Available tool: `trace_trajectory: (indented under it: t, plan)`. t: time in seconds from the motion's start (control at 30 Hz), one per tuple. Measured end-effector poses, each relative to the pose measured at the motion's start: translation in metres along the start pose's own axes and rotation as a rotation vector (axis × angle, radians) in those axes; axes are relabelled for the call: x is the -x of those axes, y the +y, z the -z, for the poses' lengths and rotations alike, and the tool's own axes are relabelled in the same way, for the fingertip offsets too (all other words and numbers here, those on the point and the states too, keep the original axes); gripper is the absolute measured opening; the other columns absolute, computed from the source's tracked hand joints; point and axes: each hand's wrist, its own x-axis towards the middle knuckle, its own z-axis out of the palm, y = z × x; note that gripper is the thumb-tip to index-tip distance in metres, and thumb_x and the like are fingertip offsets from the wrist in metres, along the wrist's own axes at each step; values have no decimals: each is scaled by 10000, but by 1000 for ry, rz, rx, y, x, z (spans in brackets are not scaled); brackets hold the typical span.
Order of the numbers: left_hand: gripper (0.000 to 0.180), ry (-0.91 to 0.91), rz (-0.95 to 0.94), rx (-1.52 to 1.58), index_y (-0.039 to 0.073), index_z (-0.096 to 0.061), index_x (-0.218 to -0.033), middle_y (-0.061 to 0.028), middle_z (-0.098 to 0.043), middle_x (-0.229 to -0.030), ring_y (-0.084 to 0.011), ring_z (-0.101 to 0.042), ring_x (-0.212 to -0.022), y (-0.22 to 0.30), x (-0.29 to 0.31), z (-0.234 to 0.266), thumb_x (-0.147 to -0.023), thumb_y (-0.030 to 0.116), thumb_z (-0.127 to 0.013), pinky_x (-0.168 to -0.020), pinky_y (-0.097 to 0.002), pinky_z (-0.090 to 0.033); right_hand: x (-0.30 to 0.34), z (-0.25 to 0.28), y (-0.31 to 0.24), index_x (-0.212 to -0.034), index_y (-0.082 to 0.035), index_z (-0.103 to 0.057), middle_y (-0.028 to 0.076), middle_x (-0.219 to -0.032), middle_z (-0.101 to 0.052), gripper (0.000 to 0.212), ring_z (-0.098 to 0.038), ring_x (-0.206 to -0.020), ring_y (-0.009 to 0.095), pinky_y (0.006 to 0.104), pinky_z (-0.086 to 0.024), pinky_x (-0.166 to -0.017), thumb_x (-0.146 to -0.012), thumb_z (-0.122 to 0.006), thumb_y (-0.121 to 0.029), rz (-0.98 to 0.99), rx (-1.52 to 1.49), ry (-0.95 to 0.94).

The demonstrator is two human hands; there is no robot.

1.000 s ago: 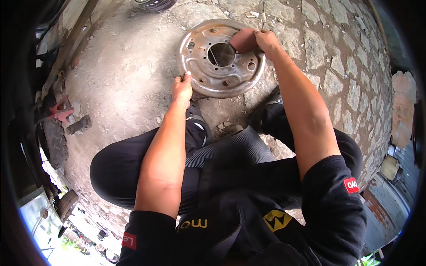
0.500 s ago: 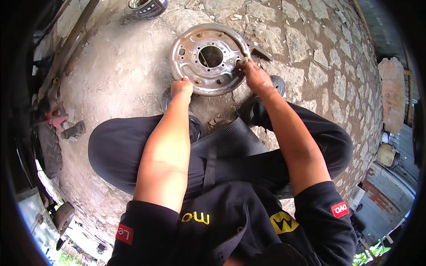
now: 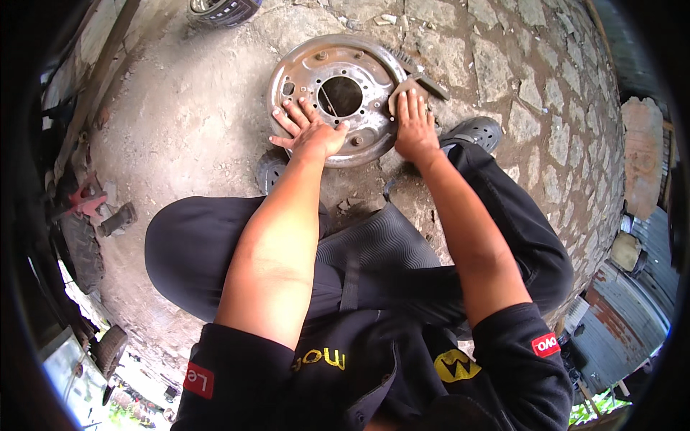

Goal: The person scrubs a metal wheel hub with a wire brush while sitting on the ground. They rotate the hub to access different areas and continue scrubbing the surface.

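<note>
A round, worn metal brake backing plate (image 3: 316, 65), with a large centre hole and several small bolt holes, lies on the ground before my feet. My left hand (image 3: 310, 133) is open, its spread fingers resting flat on the plate's lower left face. At the plate's right edge, my right hand (image 3: 415, 129) lies with straight fingers over a brown piece of what looks like sandpaper (image 3: 395, 102). That hand partly covers the brown piece. Just beyond it is a dark brush (image 3: 431, 86) with bristles, partly tucked beside the plate's rim.
A dark can (image 3: 224, 10) stands at the far left. Rough paving stones (image 3: 492, 68) cover the ground on the right. My clog-shod foot (image 3: 478, 133) is close to my right hand. A red metal stand (image 3: 88, 197) and a tyre (image 3: 109, 350) are at the left.
My left hand has gone from gripping the near rim to lying spread on the plate's face. My right hand has flattened over the brown piece, and my right foot has shifted outward.
</note>
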Motion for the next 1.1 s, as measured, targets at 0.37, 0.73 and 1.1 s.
trace_trajectory:
  t: [0.37, 0.73, 1.1]
  plan:
    - [1179, 30, 25, 2, 114, 60, -1629, -188, 170, -1683, -463, 222, -1514, 8, 1, 5, -865, 638, -668, -1129, -784, -33, 30, -25, -8, -1597, 2, -165, 228, -1676, -128, 753, -174, -1542, 412, 531, -242, -1224, -917, -470, -104, 94, 29, 102]
    - [1164, 107, 60, -19, 187, -36, -1644, -129, 50, -1710, -434, 109, -1546, 2, 4, 7, -820, 628, -730, -1136, -761, -166, 51, -12, -32, -1590, 45, -126, 285, -1663, -93, 803, -129, -1543, 449, 543, -230, -1227, -889, -496, -87, 19, -109, -63]
    - [1209, -139, 154, -125, 167, 218, -1594, -156, 335, -1634, -486, 300, -1475, 13, -13, 16, -875, 742, -565, -1090, -818, -56, 68, -6, -25, -1603, 5, -143, 226, -1685, -88, 666, -155, -1553, 384, 530, -228, -1237, -970, -339, -68, 148, -49, -146]
